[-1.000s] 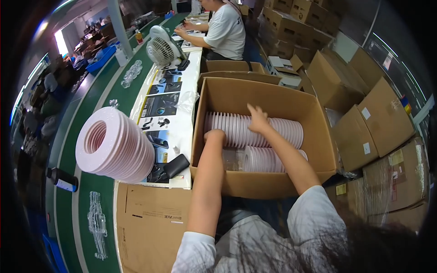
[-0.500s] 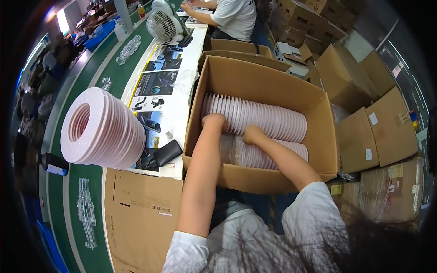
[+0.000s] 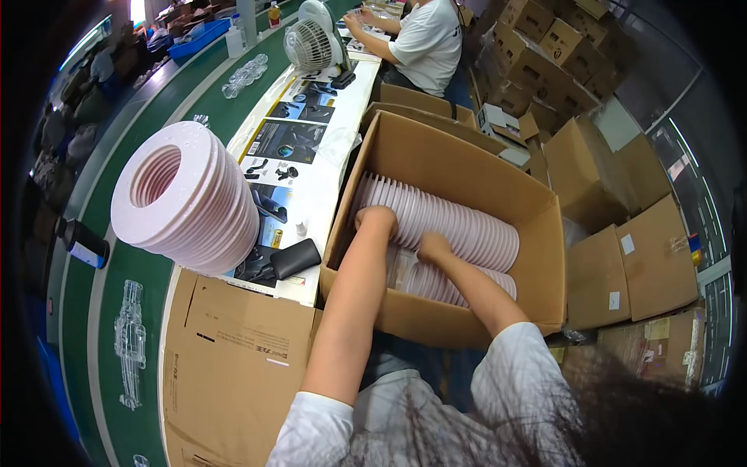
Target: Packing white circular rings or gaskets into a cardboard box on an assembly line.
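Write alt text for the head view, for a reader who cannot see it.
A person's left hand and right hand reach into an open cardboard box holding rows of pale pink rings. To the left, a stack of the same rings lies on a white table; farther off, another person works beside a fan.

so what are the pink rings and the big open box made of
Pink rings: probably foam or soft plastic; matte, pale, thin, packed on edge. Open box: corrugated cardboard, plain brown, raw flaps. Both hands, left and right, reach among the rings.
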A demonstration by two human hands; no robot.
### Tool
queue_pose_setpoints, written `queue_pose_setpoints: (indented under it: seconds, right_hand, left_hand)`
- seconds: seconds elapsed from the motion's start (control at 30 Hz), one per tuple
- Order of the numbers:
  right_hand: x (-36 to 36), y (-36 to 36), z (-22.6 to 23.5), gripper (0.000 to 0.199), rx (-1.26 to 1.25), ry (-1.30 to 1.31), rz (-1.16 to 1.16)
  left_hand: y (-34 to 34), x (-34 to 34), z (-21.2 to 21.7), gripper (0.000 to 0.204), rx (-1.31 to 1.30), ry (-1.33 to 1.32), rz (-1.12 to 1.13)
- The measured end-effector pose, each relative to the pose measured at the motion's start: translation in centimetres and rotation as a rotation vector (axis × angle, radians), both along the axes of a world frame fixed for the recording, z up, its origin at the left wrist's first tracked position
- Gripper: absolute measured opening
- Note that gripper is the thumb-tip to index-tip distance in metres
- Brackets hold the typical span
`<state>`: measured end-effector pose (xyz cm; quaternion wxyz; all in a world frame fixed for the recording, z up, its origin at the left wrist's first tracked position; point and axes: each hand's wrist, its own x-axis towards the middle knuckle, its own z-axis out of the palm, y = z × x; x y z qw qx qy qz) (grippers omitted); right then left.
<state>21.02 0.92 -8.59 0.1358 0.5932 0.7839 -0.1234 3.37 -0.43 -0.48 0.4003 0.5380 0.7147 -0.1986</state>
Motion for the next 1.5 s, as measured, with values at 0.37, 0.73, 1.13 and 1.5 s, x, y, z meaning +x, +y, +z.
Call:
queue_pose_setpoints:
  seconds: [0.37, 0.73, 1.13, 1.5]
  right_hand:
    - [3.4, 3.6, 9.2, 0.011, -0.292, 0.77, -0.413]
    - [10.5, -2.0, 20.2, 0.068, -0.219, 1.46, -0.003]
    - [7.6, -0.7, 17.6, 0.064, 0.019, 1.908, 0.072]
    - [8.2, 1.0, 12.6, 0.067, 0.114, 1.629, -0.128]
  left_hand:
    - [0.0, 0.2, 0.8, 0.03, 0.037, -0.024, -0.019]
    - [-0.5, 1.1, 1.2, 0.03, 0.083, 0.021, -0.054]
    - [0.9, 0.0, -0.6, 0.028, -0.056, -0.046, -0.114]
    - [3.3, 1.4, -4.6, 0.025, 0.043, -0.1, -0.042]
